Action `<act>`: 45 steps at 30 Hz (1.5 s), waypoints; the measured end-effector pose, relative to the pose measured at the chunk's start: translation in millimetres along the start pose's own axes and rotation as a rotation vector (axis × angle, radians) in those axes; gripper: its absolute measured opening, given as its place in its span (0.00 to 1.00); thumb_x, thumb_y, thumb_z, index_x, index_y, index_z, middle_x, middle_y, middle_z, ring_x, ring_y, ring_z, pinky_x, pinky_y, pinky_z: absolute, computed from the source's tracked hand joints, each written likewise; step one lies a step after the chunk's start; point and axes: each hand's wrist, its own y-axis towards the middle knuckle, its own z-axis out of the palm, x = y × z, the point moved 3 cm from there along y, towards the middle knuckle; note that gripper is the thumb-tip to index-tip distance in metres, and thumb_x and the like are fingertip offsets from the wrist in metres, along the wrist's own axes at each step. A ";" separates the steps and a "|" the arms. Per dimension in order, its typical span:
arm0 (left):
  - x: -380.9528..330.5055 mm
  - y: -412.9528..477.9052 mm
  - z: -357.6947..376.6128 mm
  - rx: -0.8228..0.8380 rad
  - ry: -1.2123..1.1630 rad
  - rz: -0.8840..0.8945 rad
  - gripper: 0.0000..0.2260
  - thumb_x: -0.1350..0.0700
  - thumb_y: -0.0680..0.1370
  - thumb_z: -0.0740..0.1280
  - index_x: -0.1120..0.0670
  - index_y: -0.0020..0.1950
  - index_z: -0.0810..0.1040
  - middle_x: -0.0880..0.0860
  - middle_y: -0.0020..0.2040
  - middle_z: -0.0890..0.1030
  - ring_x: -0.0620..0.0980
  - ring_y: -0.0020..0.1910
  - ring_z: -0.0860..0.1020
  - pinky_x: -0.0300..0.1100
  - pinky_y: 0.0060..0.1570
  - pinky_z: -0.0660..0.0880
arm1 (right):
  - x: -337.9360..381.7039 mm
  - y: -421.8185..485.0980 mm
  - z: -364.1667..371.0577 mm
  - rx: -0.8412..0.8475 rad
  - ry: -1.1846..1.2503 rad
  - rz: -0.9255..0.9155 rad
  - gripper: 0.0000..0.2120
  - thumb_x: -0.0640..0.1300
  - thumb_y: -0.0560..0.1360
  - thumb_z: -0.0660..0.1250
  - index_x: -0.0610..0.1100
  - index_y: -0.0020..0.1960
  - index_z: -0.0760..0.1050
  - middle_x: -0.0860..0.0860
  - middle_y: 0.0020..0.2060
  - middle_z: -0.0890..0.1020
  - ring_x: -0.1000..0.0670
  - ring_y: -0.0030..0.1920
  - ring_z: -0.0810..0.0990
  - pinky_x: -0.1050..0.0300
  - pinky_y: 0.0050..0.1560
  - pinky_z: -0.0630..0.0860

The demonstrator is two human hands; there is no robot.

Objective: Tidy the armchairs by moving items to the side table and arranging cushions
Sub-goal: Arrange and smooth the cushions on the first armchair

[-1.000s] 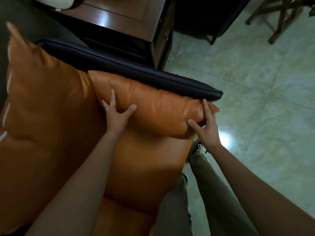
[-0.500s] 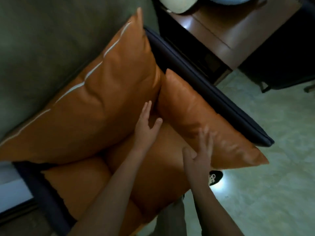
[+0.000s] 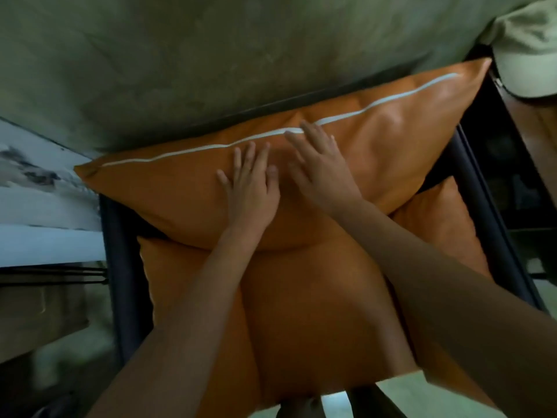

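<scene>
back cushion (image 3: 180, 188) under both flat hands, left hand (image 3: 251, 188), right hand (image 3: 324, 170)

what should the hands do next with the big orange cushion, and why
Probably a light pat, then a smoothing stroke outward toward the corners. The left hand and right hand lie flat, fingers spread, close together near the middle of the striped back cushion, which already leans against the chair back above the seat cushion. Creases show on its right half, so plumping seems the likely finish.
</scene>
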 end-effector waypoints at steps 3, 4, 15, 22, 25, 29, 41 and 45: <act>22.5 26.3 13.6 0.109 0.262 0.047 0.23 0.43 0.85 0.47 0.43 0.81 0.55 0.47 0.83 0.50 0.51 0.82 0.44 0.65 0.75 0.37 | -12.6 27.0 31.1 0.244 -0.296 -0.163 0.27 0.59 0.84 0.47 0.54 0.81 0.54 0.49 0.81 0.56 0.44 0.81 0.48 0.38 0.79 0.44; 30.9 30.5 16.4 0.099 0.306 0.067 0.24 0.43 0.85 0.46 0.42 0.81 0.54 0.47 0.83 0.50 0.51 0.82 0.44 0.64 0.76 0.38 | -22.8 32.6 36.5 0.290 -0.381 -0.197 0.28 0.62 0.84 0.44 0.55 0.82 0.51 0.50 0.81 0.54 0.45 0.82 0.46 0.40 0.79 0.41; 107.7 27.7 -20.3 -0.061 0.404 -0.274 0.27 0.37 0.83 0.45 0.43 0.81 0.58 0.54 0.82 0.56 0.57 0.81 0.50 0.62 0.77 0.45 | -167.3 49.7 -74.6 0.215 -0.606 0.044 0.32 0.68 0.80 0.41 0.56 0.80 0.56 0.46 0.80 0.60 0.42 0.81 0.52 0.37 0.79 0.44; 63.4 32.8 -34.9 0.033 0.441 -0.265 0.26 0.37 0.83 0.46 0.43 0.81 0.57 0.53 0.82 0.55 0.58 0.81 0.50 0.68 0.75 0.48 | -123.4 54.0 -59.7 0.161 -0.493 -0.037 0.31 0.64 0.81 0.47 0.52 0.79 0.61 0.44 0.80 0.61 0.40 0.80 0.53 0.33 0.77 0.42; -23.9 52.8 16.5 0.152 0.366 0.031 0.24 0.41 0.84 0.51 0.41 0.81 0.56 0.51 0.82 0.55 0.55 0.81 0.51 0.67 0.75 0.52 | -119.0 42.5 -35.3 0.229 -0.476 -0.148 0.31 0.65 0.81 0.45 0.54 0.80 0.57 0.47 0.80 0.60 0.43 0.81 0.52 0.35 0.78 0.43; -82.1 40.2 78.3 0.191 0.360 0.162 0.25 0.39 0.83 0.49 0.39 0.81 0.53 0.48 0.83 0.50 0.50 0.82 0.48 0.60 0.77 0.44 | -176.0 30.4 -53.9 0.098 -0.484 -0.086 0.29 0.63 0.81 0.50 0.54 0.79 0.62 0.47 0.79 0.64 0.43 0.80 0.56 0.38 0.79 0.47; 19.5 21.3 -13.6 0.029 0.398 -0.288 0.25 0.40 0.85 0.46 0.45 0.81 0.57 0.54 0.83 0.53 0.57 0.82 0.48 0.69 0.75 0.47 | -268.6 11.6 -142.5 -0.124 -0.126 0.391 0.40 0.65 0.76 0.46 0.41 0.80 0.56 0.37 0.78 0.59 0.36 0.78 0.58 0.36 0.76 0.53; -69.5 32.2 40.4 0.044 0.335 0.000 0.27 0.39 0.82 0.50 0.43 0.81 0.57 0.53 0.83 0.53 0.56 0.82 0.49 0.68 0.74 0.48 | -224.5 24.1 -127.9 -0.230 -0.280 0.154 0.33 0.58 0.80 0.55 0.43 0.80 0.58 0.41 0.81 0.54 0.39 0.81 0.50 0.38 0.77 0.44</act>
